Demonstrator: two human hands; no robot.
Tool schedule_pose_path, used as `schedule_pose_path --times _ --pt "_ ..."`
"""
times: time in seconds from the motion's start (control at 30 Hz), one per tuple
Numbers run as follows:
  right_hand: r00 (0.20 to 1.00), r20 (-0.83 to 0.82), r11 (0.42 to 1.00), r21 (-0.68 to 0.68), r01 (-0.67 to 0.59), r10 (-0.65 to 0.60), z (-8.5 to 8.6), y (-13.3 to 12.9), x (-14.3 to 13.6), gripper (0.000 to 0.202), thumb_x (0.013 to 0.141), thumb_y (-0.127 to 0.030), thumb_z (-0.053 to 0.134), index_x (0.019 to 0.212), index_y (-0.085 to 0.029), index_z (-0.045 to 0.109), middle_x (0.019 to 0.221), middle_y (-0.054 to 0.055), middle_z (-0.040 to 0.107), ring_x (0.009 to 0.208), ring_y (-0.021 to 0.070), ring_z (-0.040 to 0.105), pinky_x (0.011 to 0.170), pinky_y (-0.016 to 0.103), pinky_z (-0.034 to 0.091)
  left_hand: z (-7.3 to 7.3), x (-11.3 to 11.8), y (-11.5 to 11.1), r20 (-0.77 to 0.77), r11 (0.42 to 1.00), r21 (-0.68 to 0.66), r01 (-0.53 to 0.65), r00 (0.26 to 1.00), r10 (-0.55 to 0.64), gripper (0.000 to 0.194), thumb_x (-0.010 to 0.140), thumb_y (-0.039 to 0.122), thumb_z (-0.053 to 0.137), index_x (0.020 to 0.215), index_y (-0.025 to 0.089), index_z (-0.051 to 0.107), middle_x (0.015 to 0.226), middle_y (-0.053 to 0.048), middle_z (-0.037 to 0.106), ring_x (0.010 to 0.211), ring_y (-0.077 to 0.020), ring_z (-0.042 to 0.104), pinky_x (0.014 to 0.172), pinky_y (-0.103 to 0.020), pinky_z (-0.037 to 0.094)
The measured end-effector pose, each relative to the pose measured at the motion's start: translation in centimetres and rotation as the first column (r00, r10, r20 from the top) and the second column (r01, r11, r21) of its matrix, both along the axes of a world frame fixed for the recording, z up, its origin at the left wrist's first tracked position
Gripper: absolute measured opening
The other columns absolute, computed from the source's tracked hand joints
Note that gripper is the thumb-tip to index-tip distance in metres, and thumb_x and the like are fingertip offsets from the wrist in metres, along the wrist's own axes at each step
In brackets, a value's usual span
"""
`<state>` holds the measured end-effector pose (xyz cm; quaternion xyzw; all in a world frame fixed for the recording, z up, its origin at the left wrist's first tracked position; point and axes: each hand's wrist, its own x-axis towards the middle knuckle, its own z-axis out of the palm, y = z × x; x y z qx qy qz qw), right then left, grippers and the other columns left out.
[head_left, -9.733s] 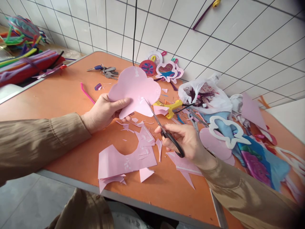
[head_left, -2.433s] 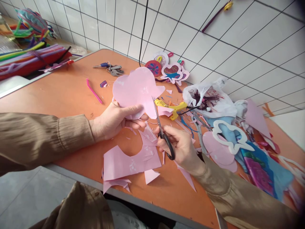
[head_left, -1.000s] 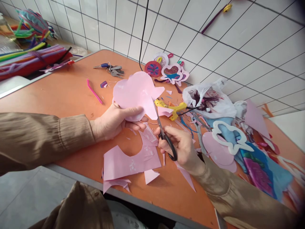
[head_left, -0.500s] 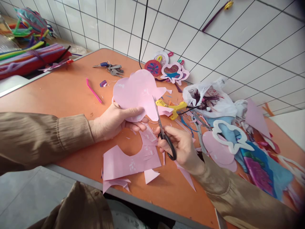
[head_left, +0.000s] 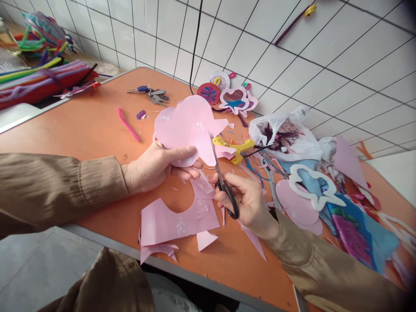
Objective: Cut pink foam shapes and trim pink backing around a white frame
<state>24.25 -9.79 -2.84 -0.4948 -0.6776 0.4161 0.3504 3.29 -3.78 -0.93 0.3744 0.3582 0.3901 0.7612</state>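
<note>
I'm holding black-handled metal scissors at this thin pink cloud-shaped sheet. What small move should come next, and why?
I'd probably close the black-handled metal scissors slightly with your right hand: a blade shows along the edge of the lower right lobe of the thin pink cloud-shaped sheet, and your left hand grips that sheet clear of the blade.

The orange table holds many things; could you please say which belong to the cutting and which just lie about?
In use:
- pink cloud-shaped sheet (left hand)
- black-handled scissors (right hand)

Seemingly lying about:
- key bunch
- yellow glue gun
- white plastic bag
</note>
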Motion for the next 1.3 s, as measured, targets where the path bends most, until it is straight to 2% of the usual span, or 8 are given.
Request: schedule_pose_path --times 0.4,0.6,0.9,1.0,1.13,1.3 --pt "1.000 0.010 1.000 -0.001 -0.003 0.003 -0.1 0.0 0.1 0.054 0.079 -0.068 0.071 0.091 -0.017 0.061 0.064 -0.002 0.053 0.051 0.0110 0.052 0.048 0.024 0.044 -0.3 -0.1 0.0 0.016 1.000 0.011 0.014 1.000 -0.014 0.014 0.090 0.013 0.067 0.078 0.007 0.071 0.071 -0.011 0.075 0.052 -0.0143 0.070 0.049 -0.019 0.056" --pt "0.999 -0.041 1.000 0.004 -0.008 0.009 -0.6 0.0 0.2 0.053 0.079 -0.066 0.072 0.094 -0.016 0.063 0.066 -0.001 0.055 0.051 0.0106 0.054 0.049 0.023 0.044 -0.4 -0.1 0.1 0.066 0.997 0.001 0.075 0.995 -0.075 0.017 0.092 0.012 0.062 0.081 0.006 0.072 0.072 -0.011 0.075 0.051 -0.0145 0.070 0.048 -0.019 0.056" --pt "0.997 -0.071 0.999 0.027 -0.017 0.019 -1.6 0.0 0.6 0.049 0.083 -0.063 0.071 0.098 -0.016 0.064 0.065 -0.001 0.056 0.052 0.0103 0.054 0.049 0.023 0.044 -0.6 -0.2 0.0 0.050 0.990 -0.001 0.139 0.989 -0.139 0.017 0.089 0.022 0.069 0.081 0.007 0.071 0.073 -0.011 0.074 0.054 -0.0140 0.070 0.051 -0.018 0.056" --pt "0.997 -0.079 0.999 0.050 -0.017 0.021 -1.5 0.1 0.6 0.046 0.085 -0.060 0.070 0.097 -0.016 0.065 0.065 -0.002 0.055 0.051 0.0095 0.054 0.049 0.022 0.044 -0.6 -0.3 0.0 0.057 0.995 0.034 0.095 0.994 -0.097 0.020 0.085 0.028 0.074 0.083 0.008 0.071 0.076 -0.011 0.075 0.057 -0.0161 0.071 0.052 -0.021 0.057" --pt "0.996 -0.084 0.999 0.042 -0.008 0.011 -1.8 0.0 0.8 0.044 0.086 -0.057 0.069 0.097 -0.015 0.066 0.065 -0.002 0.055 0.051 0.0090 0.054 0.049 0.021 0.045 -0.5 -0.5 0.5 0.129 0.995 0.091 -0.046 0.991 0.034 0.034 0.075 0.039 0.082 0.094 0.012 0.072 0.084 -0.009 0.077 0.066 -0.0203 0.072 0.060 -0.029 0.061" --pt "0.996 -0.088 1.000 0.027 -0.007 0.009 -1.6 -0.1 0.8 0.042 0.086 -0.055 0.070 0.097 -0.015 0.066 0.065 -0.002 0.054 0.050 0.0089 0.054 0.049 0.021 0.046 -0.4 -0.6 1.2 0.129 0.976 0.088 -0.197 0.974 0.185 0.030 0.070 0.025 0.085 0.095 0.011 0.075 0.093 -0.010 0.078 0.078 -0.0223 0.074 0.065 -0.029 0.062"
